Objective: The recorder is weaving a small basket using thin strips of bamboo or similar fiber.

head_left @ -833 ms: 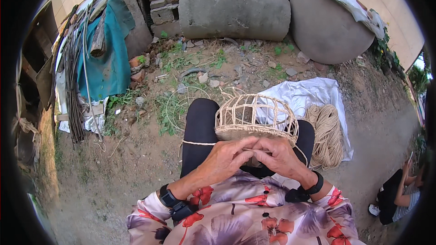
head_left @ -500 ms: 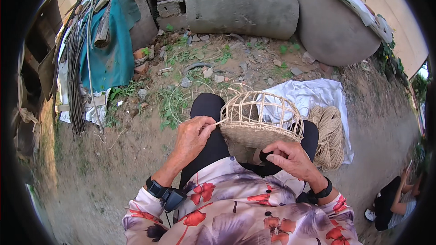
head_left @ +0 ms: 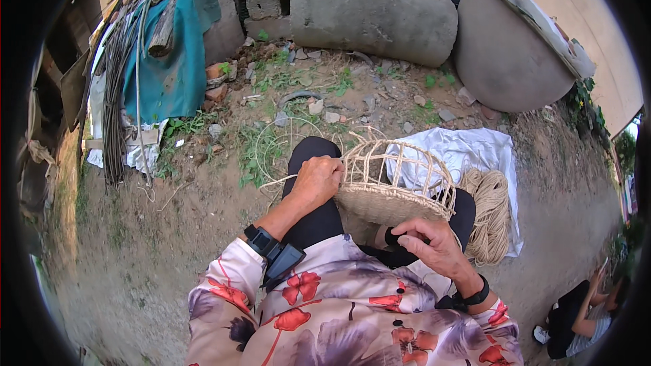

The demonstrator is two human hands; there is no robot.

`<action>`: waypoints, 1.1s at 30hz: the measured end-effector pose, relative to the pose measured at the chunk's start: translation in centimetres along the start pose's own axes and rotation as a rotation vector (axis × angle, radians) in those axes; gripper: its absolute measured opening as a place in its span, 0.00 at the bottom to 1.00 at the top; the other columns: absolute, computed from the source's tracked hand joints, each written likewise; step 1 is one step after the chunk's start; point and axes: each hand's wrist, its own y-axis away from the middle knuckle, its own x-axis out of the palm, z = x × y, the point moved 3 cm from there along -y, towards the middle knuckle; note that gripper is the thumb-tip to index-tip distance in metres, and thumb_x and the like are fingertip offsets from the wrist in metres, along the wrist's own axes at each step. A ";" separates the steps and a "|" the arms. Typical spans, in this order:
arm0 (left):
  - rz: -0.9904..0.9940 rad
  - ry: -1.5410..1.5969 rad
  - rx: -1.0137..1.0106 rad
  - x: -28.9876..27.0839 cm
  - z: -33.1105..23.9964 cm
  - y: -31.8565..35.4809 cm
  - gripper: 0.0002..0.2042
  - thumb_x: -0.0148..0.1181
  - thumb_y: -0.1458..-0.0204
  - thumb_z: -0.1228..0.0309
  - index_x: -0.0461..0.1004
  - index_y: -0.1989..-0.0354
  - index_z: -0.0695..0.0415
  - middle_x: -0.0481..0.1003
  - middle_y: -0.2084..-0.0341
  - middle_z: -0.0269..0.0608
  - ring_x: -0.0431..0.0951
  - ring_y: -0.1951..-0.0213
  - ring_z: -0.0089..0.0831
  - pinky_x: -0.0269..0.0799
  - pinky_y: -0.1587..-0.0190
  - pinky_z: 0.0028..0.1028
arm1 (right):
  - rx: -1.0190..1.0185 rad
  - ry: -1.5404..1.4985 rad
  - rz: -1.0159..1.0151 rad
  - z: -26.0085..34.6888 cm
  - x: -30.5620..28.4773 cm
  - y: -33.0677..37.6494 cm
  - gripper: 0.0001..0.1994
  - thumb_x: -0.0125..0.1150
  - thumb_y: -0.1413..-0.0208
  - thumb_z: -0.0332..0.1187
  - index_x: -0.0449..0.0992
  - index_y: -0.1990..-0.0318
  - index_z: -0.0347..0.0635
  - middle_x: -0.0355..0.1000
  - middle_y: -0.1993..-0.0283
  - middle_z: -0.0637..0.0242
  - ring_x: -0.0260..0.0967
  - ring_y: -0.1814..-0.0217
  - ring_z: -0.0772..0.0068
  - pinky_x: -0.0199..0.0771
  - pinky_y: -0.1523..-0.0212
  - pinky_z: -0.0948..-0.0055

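Observation:
A half-woven basket (head_left: 397,205) rests tilted across my knees, with a closely woven base and an openwork side of pale stakes. At its left edge my left hand (head_left: 317,181) is closed, fingers pinched against the weave. A thin pale strand (head_left: 277,182) trails out from that hand to the left; the fingertips' exact hold is hidden. My right hand (head_left: 432,247) hovers just below the basket's near right edge. Its fingers are loosely curled with a gap to the thumb, and I see nothing held in it.
A bundle of tan cord (head_left: 489,217) lies on a white sheet (head_left: 468,152) to the right. Loops of thin cane (head_left: 261,142) lie on weeds beyond my left knee. A concrete cylinder (head_left: 373,17) lies at the back. Another person (head_left: 588,312) sits at the lower right.
My left hand has moved right and up against the basket's edge, and the strand that ran from it to the basket now trails to its left. The right hand stays nearly in place.

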 end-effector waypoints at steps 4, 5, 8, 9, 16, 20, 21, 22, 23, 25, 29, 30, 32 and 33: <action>0.057 0.232 -0.232 0.4 0.4 0.0 0.06 0.54 0.50 0.77 0.77 0.67 0.61 0.77 0.76 0.48 0.80 0.73 0.41 0.76 0.68 0.36 | -0.010 -0.038 -0.038 -0.9 0.1 0.3 0.09 0.60 0.40 0.31 0.78 0.55 0.38 0.70 0.74 0.74 0.63 0.74 0.86 0.65 0.73 0.79; 0.086 0.284 -0.290 0.6 0.7 0.0 0.07 0.55 0.48 0.76 0.78 0.64 0.60 0.76 0.77 0.44 0.79 0.74 0.34 0.75 0.70 0.32 | -0.017 -0.055 -0.055 -1.2 0.2 0.3 0.09 0.60 0.40 0.31 0.78 0.55 0.38 0.70 0.74 0.73 0.63 0.74 0.86 0.65 0.73 0.79; 0.178 0.502 -0.438 0.9 0.8 -0.3 0.10 0.55 0.46 0.74 0.78 0.57 0.59 0.75 0.79 0.36 0.77 0.75 0.23 0.75 0.73 0.25 | -0.020 -0.070 -0.049 -2.2 0.5 0.3 0.08 0.60 0.40 0.31 0.78 0.56 0.38 0.71 0.74 0.73 0.62 0.74 0.86 0.64 0.73 0.79; 0.210 0.584 -0.482 0.9 0.8 -0.5 0.11 0.55 0.46 0.73 0.77 0.55 0.59 0.74 0.79 0.35 0.77 0.75 0.21 0.75 0.73 0.23 | -0.012 -0.071 -0.041 -2.2 0.6 0.3 0.08 0.60 0.40 0.31 0.78 0.56 0.37 0.71 0.74 0.73 0.62 0.74 0.86 0.64 0.73 0.80; 0.365 0.307 -0.296 1.3 1.3 -1.7 0.13 0.55 0.48 0.73 0.80 0.55 0.60 0.76 0.77 0.36 0.77 0.77 0.22 0.75 0.74 0.24 | 0.002 -0.095 -0.028 -2.6 1.1 -0.1 0.09 0.59 0.38 0.32 0.78 0.56 0.37 0.68 0.75 0.76 0.60 0.74 0.88 0.61 0.73 0.82; 0.264 0.255 -0.264 1.1 0.7 -1.7 0.09 0.56 0.48 0.74 0.80 0.61 0.61 0.76 0.77 0.37 0.76 0.76 0.23 0.74 0.74 0.24 | -0.029 -0.092 -0.029 -2.3 0.9 0.0 0.10 0.58 0.37 0.34 0.78 0.56 0.36 0.65 0.76 0.79 0.58 0.74 0.89 0.59 0.74 0.83; 0.208 0.260 -0.234 1.1 0.8 -1.3 0.08 0.57 0.47 0.75 0.80 0.62 0.60 0.75 0.77 0.37 0.76 0.76 0.24 0.73 0.74 0.24 | -0.026 -0.095 -0.033 -2.5 0.9 0.0 0.10 0.59 0.37 0.34 0.78 0.56 0.36 0.65 0.76 0.79 0.58 0.74 0.89 0.59 0.74 0.83; 0.103 0.256 -0.204 1.1 0.8 -1.0 0.06 0.57 0.47 0.75 0.79 0.64 0.60 0.75 0.76 0.36 0.76 0.76 0.24 0.73 0.74 0.24 | -0.019 -0.099 -0.037 -2.9 0.9 0.1 0.10 0.59 0.37 0.34 0.78 0.56 0.36 0.65 0.76 0.79 0.58 0.74 0.89 0.59 0.74 0.83; -0.003 0.252 -0.173 1.0 0.7 -0.5 0.05 0.58 0.47 0.75 0.79 0.66 0.60 0.74 0.75 0.35 0.75 0.76 0.24 0.73 0.74 0.23 | -0.013 -0.103 -0.042 -3.1 0.9 0.2 0.10 0.59 0.37 0.34 0.78 0.56 0.36 0.65 0.76 0.79 0.57 0.74 0.89 0.59 0.74 0.83; -0.112 0.356 -0.208 1.0 0.7 0.4 0.04 0.61 0.45 0.73 0.78 0.65 0.59 0.73 0.73 0.32 0.73 0.76 0.22 0.72 0.73 0.23 | -0.012 -0.108 -0.037 -2.9 0.7 0.3 0.10 0.59 0.37 0.34 0.78 0.56 0.36 0.66 0.76 0.79 0.58 0.74 0.89 0.60 0.74 0.83; -0.104 1.221 -0.479 0.1 -0.5 1.1 0.06 0.57 0.39 0.71 0.74 0.58 0.60 0.76 0.68 0.35 0.76 0.72 0.20 0.76 0.69 0.21 | -0.029 -0.115 -0.039 -3.7 0.7 0.4 0.10 0.59 0.37 0.34 0.78 0.56 0.37 0.67 0.75 0.78 0.60 0.74 0.88 0.61 0.73 0.82; -0.088 1.196 -0.445 -0.6 -1.2 1.0 0.06 0.56 0.39 0.72 0.74 0.58 0.60 0.77 0.67 0.35 0.77 0.72 0.20 0.76 0.69 0.21 | -0.013 -0.114 -0.034 -3.8 0.7 0.4 0.10 0.59 0.38 0.34 0.78 0.56 0.37 0.68 0.75 0.77 0.60 0.74 0.87 0.62 0.73 0.81; -0.064 1.144 -0.372 -1.9 -2.2 0.5 0.06 0.55 0.38 0.73 0.75 0.58 0.60 0.78 0.67 0.36 0.78 0.70 0.20 0.77 0.67 0.21 | 0.011 -0.109 -0.022 -3.7 0.6 0.2 0.09 0.58 0.38 0.32 0.77 0.56 0.37 0.71 0.73 0.73 0.61 0.74 0.86 0.64 0.72 0.80; -0.060 0.918 -0.391 -2.2 -2.3 0.4 0.05 0.57 0.41 0.74 0.77 0.60 0.61 0.78 0.68 0.38 0.79 0.72 0.25 0.77 0.69 0.25 | -0.014 -0.114 -0.025 -3.5 0.6 0.2 0.09 0.58 0.38 0.32 0.77 0.56 0.37 0.71 0.73 0.73 0.62 0.74 0.85 0.64 0.73 0.79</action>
